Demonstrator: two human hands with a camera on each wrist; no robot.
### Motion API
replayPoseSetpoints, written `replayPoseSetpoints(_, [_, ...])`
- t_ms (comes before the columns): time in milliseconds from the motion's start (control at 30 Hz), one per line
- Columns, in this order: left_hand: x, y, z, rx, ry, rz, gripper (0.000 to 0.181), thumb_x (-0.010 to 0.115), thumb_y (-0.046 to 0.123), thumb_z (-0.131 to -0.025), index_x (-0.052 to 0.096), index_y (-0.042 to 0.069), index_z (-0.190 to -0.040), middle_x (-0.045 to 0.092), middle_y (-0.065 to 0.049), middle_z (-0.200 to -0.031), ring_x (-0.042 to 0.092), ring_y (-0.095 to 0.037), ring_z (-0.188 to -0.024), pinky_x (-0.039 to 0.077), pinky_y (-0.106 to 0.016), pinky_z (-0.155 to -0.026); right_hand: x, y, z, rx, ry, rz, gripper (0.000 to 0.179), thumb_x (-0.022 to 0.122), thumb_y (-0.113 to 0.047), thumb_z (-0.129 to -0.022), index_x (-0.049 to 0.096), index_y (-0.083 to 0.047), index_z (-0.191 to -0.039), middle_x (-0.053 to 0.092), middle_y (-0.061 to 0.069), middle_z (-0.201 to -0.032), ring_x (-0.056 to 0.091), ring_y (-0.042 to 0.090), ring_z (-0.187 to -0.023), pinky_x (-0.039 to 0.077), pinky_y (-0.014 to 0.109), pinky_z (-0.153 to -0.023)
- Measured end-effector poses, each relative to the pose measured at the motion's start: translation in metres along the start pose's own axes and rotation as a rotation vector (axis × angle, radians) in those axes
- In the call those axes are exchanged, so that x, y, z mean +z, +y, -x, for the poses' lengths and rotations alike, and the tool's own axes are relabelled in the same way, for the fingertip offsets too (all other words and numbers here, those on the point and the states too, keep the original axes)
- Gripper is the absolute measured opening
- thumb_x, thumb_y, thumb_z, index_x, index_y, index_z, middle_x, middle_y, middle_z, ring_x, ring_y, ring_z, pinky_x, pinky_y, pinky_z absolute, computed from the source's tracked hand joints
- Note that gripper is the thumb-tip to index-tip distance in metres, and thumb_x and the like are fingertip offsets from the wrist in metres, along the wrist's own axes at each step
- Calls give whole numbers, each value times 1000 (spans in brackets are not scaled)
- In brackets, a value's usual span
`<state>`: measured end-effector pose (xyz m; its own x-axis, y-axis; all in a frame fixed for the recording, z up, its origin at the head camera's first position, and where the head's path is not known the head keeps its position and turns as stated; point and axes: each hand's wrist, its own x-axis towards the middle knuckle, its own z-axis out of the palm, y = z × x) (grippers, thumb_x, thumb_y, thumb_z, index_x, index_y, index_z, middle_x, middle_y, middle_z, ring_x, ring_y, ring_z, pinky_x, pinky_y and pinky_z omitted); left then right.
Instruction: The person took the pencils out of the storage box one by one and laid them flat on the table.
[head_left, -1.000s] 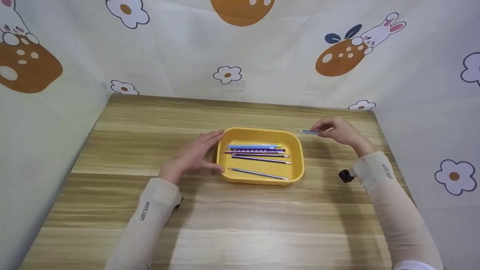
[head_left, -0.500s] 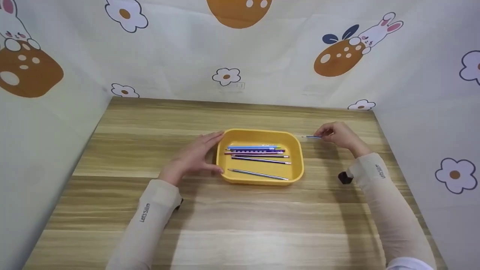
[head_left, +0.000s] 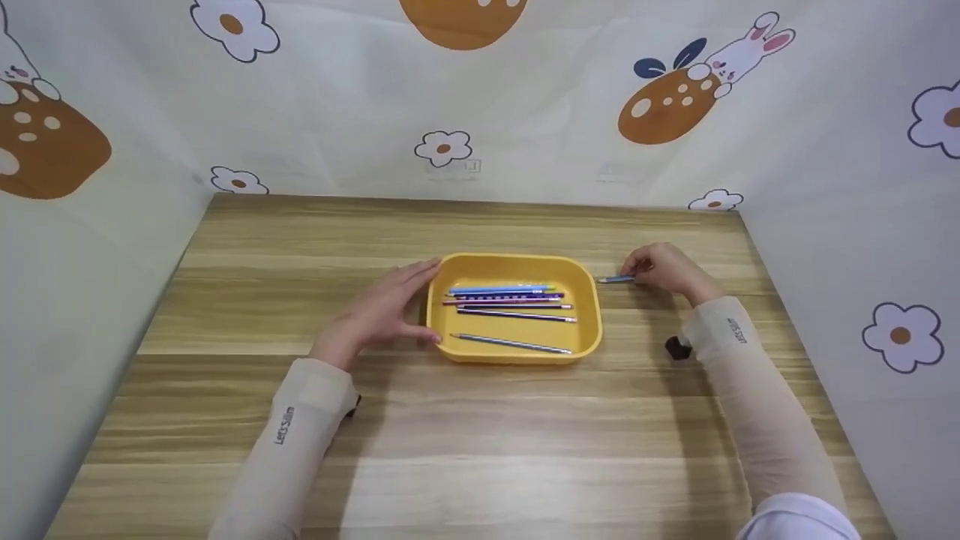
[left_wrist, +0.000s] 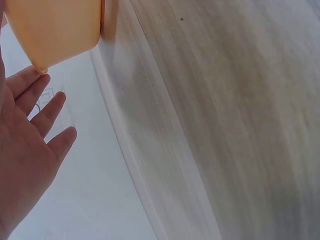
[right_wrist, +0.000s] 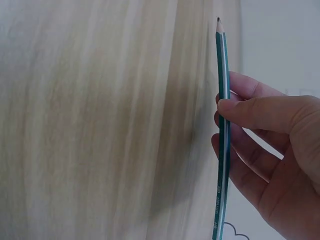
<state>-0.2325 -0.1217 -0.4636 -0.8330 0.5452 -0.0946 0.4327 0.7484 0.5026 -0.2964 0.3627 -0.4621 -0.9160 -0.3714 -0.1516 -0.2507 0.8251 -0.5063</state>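
Right hand (head_left: pixel 666 270): thumb and fingers pinch the teal pencil (right_wrist: pixel 223 150); its tail runs out of the wrist view.
Teal pencil: sharpened tip aims left, just beside the yellow tray's (head_left: pixel 517 359) right edge near its far right corner. Can't tell if tip touches the rim.
Left hand (head_left: pixel 375 309): fingers spread, fingertips at tray's far left corner, thumb at near left corner.
Pencil bunch (head_left: pixel 510 301): inside tray, lengthwise, middle toward far edge.
Grey pencil (head_left: pixel 511 344): inside tray, alone along near edge, slightly skewed.
Tabletop (head_left: pixel 450 435): tray sits toward far edge; right hand between tray and tabletop's right edge.
Risk, tip: a low leftward move could jab the rim and twist the pencil in the pinch.
Risk, tray: that same jab could shove or turn it; left hand only looks to brace the left end.
Risk, bunch: a pencil dropped at an angle would likely land crosswise or roll into the grey one.
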Motion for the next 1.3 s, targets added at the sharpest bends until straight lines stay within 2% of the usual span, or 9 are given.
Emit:
replayPoseSetpoints(167, [0, -1, 0, -18, 0, 7, 115, 81, 64, -68, 22, 28, -160, 15, 9, -169, 17, -26, -156, 14, -48, -129, 1, 6, -3, 1, -14, 3, 23, 64, 15, -82, 75, 1, -96, 74, 20, -98, 67, 31, -90, 58, 43, -86])
replayPoseSetpoints(400, [3, -1, -1, 34, 12, 10, 115, 83, 59, -69, 24, 21, -160, 19, 5, -168, 20, -25, -155, 15, -47, -129, -1, 11, -2, -42, -11, 78, 21, 66, 15, -80, 75, 0, -92, 75, 19, -96, 69, 31, -92, 58, 51, -89])
replayPoseSetpoints(467, [3, 0, -1, 29, 9, 4, 115, 83, 61, -69, 24, 22, -160, 18, 6, -168, 20, -24, -155, 15, -46, -130, -1, 9, -2, -33, -16, 89, 20, 67, 14, -81, 75, 0, -92, 75, 19, -96, 68, 32, -92, 58, 52, -89])
replayPoseSetpoints(633, [3, -1, -1, 22, 8, -9, 115, 81, 63, -69, 22, 24, -160, 17, 7, -168, 20, -24, -155, 15, -45, -130, -1, 5, -1, 3, -32, 92, 19, 67, 13, -83, 74, -2, -93, 74, 18, -97, 67, 32, -94, 58, 51, -90])
replayPoseSetpoints(1033, [-1, 1, -1, -26, -15, -5, 116, 79, 67, -68, 19, 30, -160, 14, 11, -168, 19, -24, -156, 17, -48, -129, -1, 5, -4, 11, -43, 94, 21, 66, 14, -81, 73, -3, -93, 73, 18, -97, 66, 32, -93, 57, 49, -89])
replayPoseSetpoints(1167, [-1, 1, 0, -29, -8, 9, 115, 81, 65, -68, 21, 28, -160, 15, 11, -168, 19, -24, -155, 19, -48, -128, -1, 4, -3, -15, -58, 97, 21, 67, 13, -80, 73, -2, -94, 73, 18, -97, 66, 32, -93, 58, 50, -89])
replayPoseSetpoints(1300, [0, 1, -1, 0, 4, -3, 114, 81, 63, -69, 24, 25, -160, 19, 8, -168, 21, -24, -155, 20, -48, -128, -2, 2, -2, -55, -64, 110, 19, 71, 11, -79, 73, -1, -94, 73, 18, -95, 67, 31, -91, 58, 49, -88])
